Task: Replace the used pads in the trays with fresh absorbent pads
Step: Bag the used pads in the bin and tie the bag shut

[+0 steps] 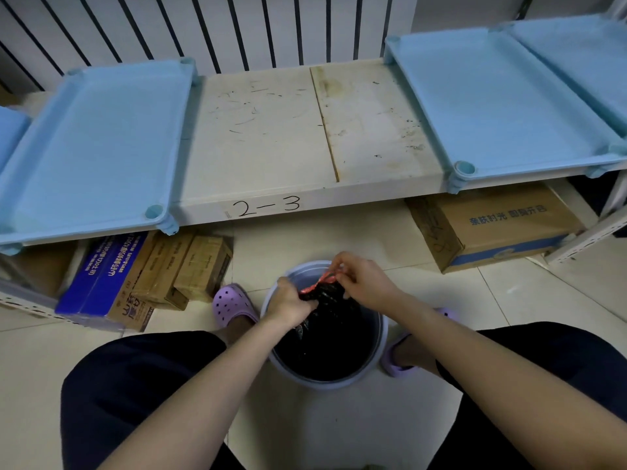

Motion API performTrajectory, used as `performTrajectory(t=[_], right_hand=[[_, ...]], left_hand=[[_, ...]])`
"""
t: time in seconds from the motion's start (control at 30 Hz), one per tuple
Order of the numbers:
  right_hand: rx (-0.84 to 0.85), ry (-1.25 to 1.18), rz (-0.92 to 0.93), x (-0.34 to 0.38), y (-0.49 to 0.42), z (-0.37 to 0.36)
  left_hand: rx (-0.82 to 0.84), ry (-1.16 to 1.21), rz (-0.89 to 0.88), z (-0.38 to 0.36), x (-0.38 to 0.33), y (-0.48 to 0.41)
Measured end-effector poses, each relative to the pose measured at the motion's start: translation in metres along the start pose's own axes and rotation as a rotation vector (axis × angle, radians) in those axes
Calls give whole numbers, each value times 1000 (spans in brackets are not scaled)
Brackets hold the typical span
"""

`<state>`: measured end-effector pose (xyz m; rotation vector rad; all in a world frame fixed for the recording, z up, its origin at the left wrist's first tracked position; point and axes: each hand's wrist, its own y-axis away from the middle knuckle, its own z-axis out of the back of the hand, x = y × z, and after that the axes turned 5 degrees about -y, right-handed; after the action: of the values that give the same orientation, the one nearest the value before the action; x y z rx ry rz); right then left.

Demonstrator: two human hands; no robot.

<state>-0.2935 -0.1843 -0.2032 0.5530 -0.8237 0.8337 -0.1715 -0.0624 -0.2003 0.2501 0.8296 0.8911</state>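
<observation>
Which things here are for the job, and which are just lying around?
For the job: blue trays, bin, black bag gripped by left hand and right hand.
Just lying about: blue box, small brown boxes, big cardboard box.

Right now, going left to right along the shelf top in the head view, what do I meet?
First a tray edge → left tray → bare shelf marked 2-3 → right tray → far-right tray.

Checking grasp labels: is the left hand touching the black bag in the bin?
Touching. The head view shows the left hand with its fingers curled round a bunched part of the black bag, above the bin.
</observation>
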Motion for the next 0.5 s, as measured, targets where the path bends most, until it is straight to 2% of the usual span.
performTrajectory(t=[0.07,0.13,0.23,0.3,0.43,0.5], right_hand=[[53,50,-5,-7,1,-5],[188,182,36,-16,-2,-12],[372,276,53,-24,-6,-22],[453,320,21,-32,-9,-28],[637,458,-142,-57,-15,-36],[755,511,-230,-60,-16,-34]], left_hand=[[-73,-100,50,-6,7,-4],[-119,-195,19,-13,10,-11],[-134,-203,27,-18,15,-17],[2,-212,36,-23,19,-25],[449,-284,1,-30,20,-35],[540,-380,-15,-27,18,-38]])
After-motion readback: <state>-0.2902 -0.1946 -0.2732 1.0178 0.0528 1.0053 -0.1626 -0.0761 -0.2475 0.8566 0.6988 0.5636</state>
